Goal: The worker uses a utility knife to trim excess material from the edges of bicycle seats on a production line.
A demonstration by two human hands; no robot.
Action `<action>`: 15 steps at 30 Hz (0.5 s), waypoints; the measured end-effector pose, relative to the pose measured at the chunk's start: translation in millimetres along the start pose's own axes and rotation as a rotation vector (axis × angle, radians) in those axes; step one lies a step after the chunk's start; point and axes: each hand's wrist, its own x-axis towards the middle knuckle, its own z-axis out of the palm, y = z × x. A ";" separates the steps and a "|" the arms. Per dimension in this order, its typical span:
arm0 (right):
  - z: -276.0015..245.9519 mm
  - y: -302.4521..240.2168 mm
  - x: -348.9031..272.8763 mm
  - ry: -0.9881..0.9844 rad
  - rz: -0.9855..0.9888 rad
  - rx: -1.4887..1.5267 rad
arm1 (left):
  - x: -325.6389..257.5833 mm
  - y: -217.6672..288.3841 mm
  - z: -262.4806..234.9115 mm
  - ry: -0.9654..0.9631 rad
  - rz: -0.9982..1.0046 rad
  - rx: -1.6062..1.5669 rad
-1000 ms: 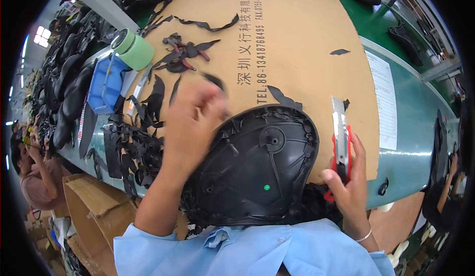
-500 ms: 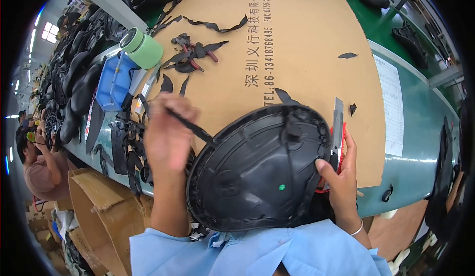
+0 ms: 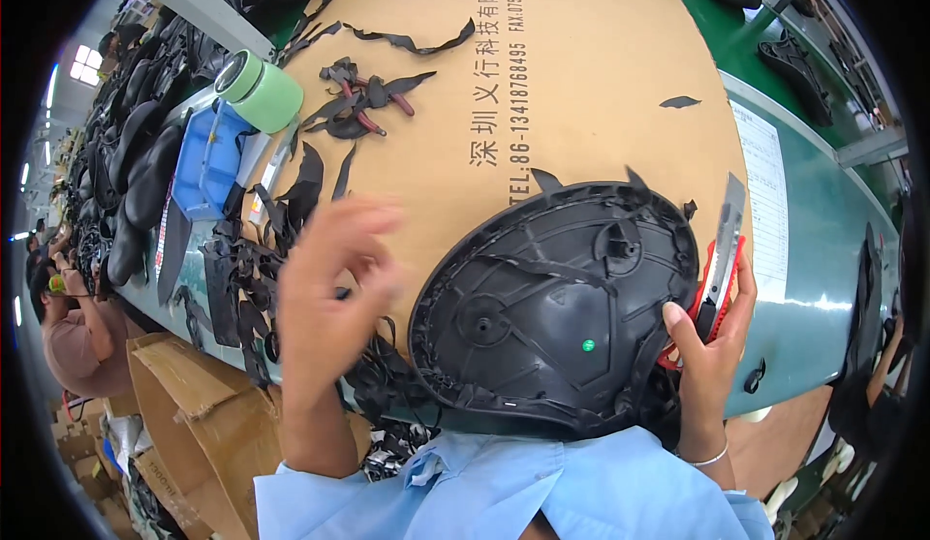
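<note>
A black, rounded seat-like shell (image 3: 552,341) is tilted up in front of my body, its ribbed hollow underside facing me. My right hand (image 3: 712,346) grips a red-handled utility knife (image 3: 722,274), blade out and pointing up, while its thumb rests at the shell's right rim. A thin black strip (image 3: 542,267) lies across the shell's inside. To the left, apart from the shell, my left hand (image 3: 339,278) is raised and blurred. Its thumb and fingers look apart, with nothing seen between them. Black scraps (image 3: 257,298) are heaped just beyond it.
A printed cardboard sheet (image 3: 591,75) covers the green table. On it lie red-handled pliers (image 3: 373,114) among black scraps. A light green cup (image 3: 262,90) and a blue bin (image 3: 208,157) stand at left, near an open cardboard box (image 3: 184,375). A person (image 3: 82,337) works farther left.
My left hand has let go of the black strip, which now lies across the shell. The shell and my right hand with the knife have shifted right in the view.
</note>
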 end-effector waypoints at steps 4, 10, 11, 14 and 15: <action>-12.0 -15.0 19.0 -0.081 0.030 -0.101 | 8.7 12.1 32.1 -0.393 0.125 0.391; 22.7 -42.3 85.9 -0.535 -0.649 -0.367 | 13.0 1.2 43.0 -0.440 0.115 0.345; 25.9 -43.4 93.3 -0.525 -0.649 -0.378 | 11.2 0.5 45.7 -0.385 0.119 0.348; 29.8 -40.1 110.7 -0.758 -0.645 -0.577 | 8.6 8.3 42.0 -0.439 -0.083 0.264; 27.5 -37.0 115.2 -0.590 -0.527 -0.436 | 10.2 11.1 39.2 -0.434 -0.089 0.260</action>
